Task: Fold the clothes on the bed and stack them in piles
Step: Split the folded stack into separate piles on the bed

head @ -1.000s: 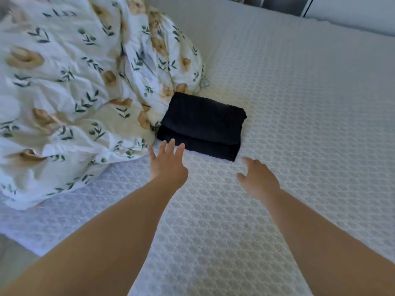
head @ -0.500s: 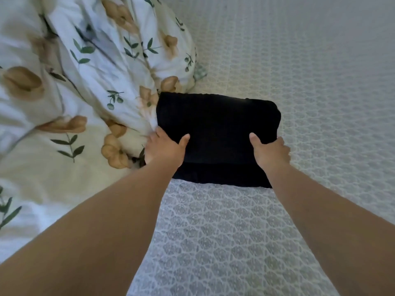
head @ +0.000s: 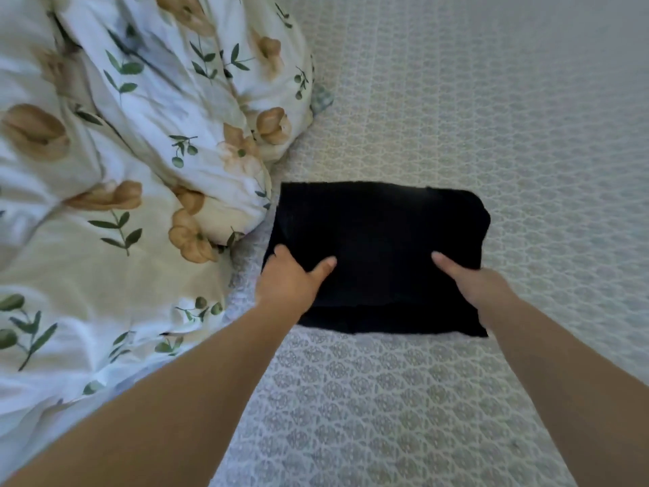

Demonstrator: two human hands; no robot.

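Note:
A folded black garment lies flat on the white patterned bed cover, just right of the bunched duvet. My left hand grips its near left edge, thumb on top and fingers tucked under the fabric. At the near right edge my right hand holds it the same way, thumb pointing across the top. A lower layer of the garment shows as a strip along the near side between my forearms.
A crumpled white duvet with green leaves and tan flowers fills the left side and touches the garment's far left corner. The patterned bed cover stretches away to the right and towards me.
Both hands went from open above the bed to gripping the garment's near corners. The garment now sits lower and closer in view, a little away from the duvet.

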